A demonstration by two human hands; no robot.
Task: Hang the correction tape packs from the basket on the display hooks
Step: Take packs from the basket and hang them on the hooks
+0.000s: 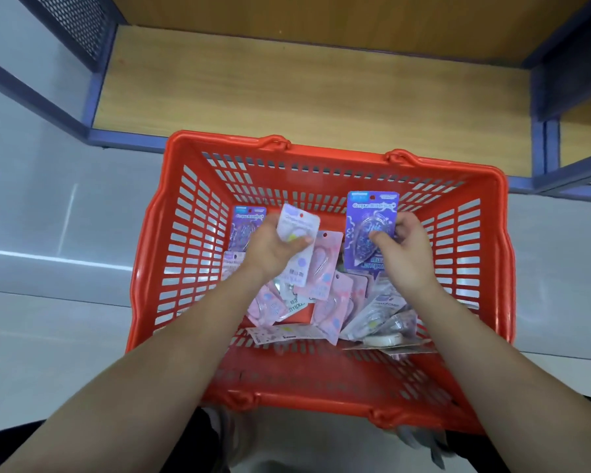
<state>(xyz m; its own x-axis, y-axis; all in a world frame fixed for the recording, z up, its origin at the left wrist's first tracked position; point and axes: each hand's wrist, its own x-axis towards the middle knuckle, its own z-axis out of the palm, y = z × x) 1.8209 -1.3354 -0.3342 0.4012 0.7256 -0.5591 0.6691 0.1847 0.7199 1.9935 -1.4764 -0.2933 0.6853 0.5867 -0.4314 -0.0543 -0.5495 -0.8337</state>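
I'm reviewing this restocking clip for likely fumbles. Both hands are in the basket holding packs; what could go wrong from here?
1. The right-hand grip pinches the purple pack near one side only, so it may slip or twist on the lift.
2. The left-hand grip holds a pale pack over the overlapping heap of packs in the red basket; a neighbour could snag and get dragged along.

The pale glossy floor (48,319) carries one red plastic shopping basket (321,380). Just beyond its far rim stands a blue-framed wood-boarded bottom shelf (287,97).
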